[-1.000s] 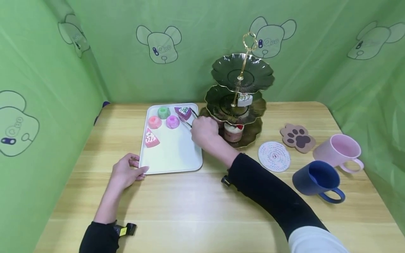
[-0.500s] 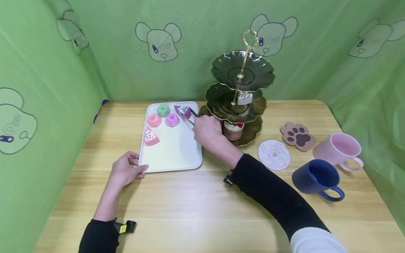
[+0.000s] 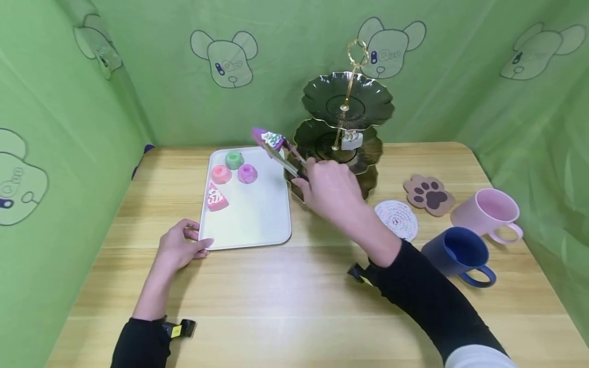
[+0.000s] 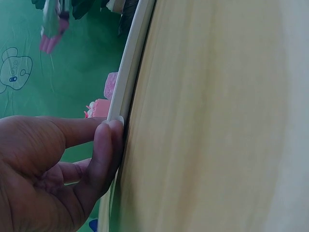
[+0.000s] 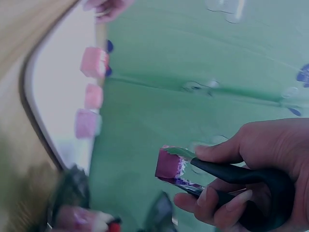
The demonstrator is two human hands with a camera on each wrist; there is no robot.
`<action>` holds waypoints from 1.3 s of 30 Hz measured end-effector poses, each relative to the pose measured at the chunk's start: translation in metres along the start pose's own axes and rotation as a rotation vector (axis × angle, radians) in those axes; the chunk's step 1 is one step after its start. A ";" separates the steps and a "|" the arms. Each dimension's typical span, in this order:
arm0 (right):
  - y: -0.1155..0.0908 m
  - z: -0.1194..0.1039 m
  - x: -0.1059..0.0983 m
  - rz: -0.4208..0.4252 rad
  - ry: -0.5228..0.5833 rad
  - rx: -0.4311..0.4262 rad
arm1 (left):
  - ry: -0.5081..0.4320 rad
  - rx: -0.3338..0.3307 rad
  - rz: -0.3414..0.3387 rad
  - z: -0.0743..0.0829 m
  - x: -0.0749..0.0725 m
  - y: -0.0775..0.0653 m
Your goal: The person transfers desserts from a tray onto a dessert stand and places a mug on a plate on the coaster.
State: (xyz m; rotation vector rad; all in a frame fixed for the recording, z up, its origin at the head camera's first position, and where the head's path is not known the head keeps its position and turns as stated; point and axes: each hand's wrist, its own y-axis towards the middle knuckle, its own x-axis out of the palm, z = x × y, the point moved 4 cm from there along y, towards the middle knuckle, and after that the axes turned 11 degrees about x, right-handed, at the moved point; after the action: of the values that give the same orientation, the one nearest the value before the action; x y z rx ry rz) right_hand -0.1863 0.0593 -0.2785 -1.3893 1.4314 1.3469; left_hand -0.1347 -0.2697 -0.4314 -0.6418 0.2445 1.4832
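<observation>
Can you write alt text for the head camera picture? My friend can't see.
A right hand holds up a purple cake slice in tongs; the left hand pinches the near left corner of a white tray. Three round cakes and a pink slice lie on the tray; a dark tiered stand, coasters and two mugs sit to its right.

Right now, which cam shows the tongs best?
Right wrist: it shows the tongs close up, black handle and both prongs, with the purple cake slice between the tips. Head shows the prongs, but the right hand hides most of the handle. Left wrist gives only a small, blurred part at the top edge.
</observation>
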 end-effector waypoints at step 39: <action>-0.010 0.072 -0.032 -0.038 0.029 0.111 | -0.011 -0.016 0.010 0.004 0.001 -0.004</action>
State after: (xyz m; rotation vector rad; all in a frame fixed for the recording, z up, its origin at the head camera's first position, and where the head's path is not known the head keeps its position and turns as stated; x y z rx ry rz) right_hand -0.1833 0.1372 -0.2633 -1.3623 1.4688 1.2093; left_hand -0.1319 -0.2668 -0.4277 -0.6462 0.2280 1.4993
